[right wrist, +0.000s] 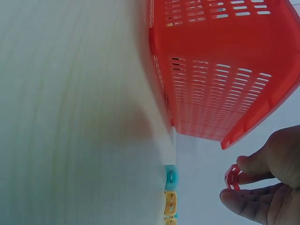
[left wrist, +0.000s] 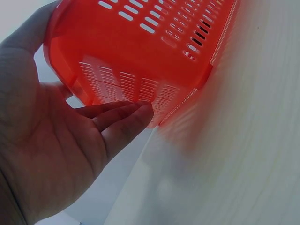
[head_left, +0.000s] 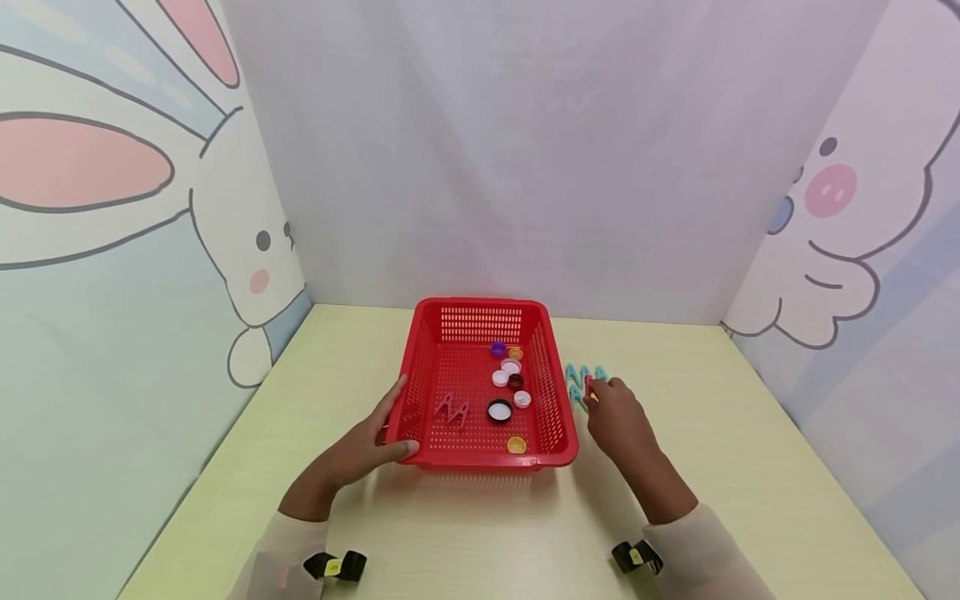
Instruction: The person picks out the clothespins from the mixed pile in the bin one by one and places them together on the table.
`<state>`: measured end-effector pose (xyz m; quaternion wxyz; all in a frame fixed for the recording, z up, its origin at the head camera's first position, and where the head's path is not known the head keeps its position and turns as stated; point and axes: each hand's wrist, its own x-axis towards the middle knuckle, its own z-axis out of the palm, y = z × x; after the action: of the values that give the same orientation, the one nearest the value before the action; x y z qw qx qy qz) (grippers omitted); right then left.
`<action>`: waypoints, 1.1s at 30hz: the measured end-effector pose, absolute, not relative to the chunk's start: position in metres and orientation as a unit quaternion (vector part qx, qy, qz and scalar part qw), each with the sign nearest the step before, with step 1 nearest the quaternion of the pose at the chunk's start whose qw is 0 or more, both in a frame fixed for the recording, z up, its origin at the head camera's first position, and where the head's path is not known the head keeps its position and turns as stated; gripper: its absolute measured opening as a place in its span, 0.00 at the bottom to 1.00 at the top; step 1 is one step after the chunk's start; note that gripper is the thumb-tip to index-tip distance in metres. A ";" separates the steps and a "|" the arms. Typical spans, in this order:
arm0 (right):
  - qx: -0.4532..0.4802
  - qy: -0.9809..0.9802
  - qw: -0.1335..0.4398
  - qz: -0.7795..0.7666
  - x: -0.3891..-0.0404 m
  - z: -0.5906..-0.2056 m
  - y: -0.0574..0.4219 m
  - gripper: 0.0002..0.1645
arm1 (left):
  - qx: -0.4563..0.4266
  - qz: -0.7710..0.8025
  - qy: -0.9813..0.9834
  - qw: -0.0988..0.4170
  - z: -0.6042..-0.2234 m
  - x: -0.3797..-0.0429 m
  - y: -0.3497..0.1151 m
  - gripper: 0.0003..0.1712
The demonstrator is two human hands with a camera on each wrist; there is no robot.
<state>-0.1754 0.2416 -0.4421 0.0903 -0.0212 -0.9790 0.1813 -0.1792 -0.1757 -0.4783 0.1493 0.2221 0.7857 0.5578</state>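
Observation:
A red plastic basket [head_left: 483,461] sits on the table. My left hand [head_left: 367,446] holds its near left corner, thumb over the rim; the left wrist view shows the fingers [left wrist: 124,124] against the outer wall. Between thumb and fingertips my right hand [head_left: 618,421] pinches a small red clothespin [right wrist: 232,177], just right of the basket. Several teal clothespins [head_left: 572,372] lie by that hand, partly hidden by it. The right wrist view also shows a yellow clothespin [right wrist: 170,203] next to a teal one. Inside the basket are two dark pink clothespins [head_left: 459,412].
Several bottle caps are also in the basket, among them a black-rimmed one [head_left: 499,411], a yellow one [head_left: 516,446] and a purple one [head_left: 498,349]. A white curtain [head_left: 510,167] hangs behind the table [head_left: 720,467], with printed cartoon panels on both sides.

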 end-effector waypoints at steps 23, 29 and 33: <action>-0.008 -0.982 0.013 0.187 -0.183 -0.463 0.246 0.10 | 0.227 0.560 0.784 0.144 -0.481 -0.182 -0.176 0.69; -0.006 -0.981 -0.017 0.194 -0.184 -0.468 0.247 0.07 | 0.228 0.556 0.786 0.145 -0.482 -0.181 -0.176 0.70; 0.003 -0.980 -0.022 0.199 -0.184 -0.471 0.248 0.05 | 0.226 0.554 0.788 0.144 -0.482 -0.181 -0.176 0.70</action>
<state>-0.1842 0.2478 -0.4706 -0.0216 0.0026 -0.9797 0.1991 -0.1807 -0.1764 -0.4818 0.1442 0.2258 0.7882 0.5540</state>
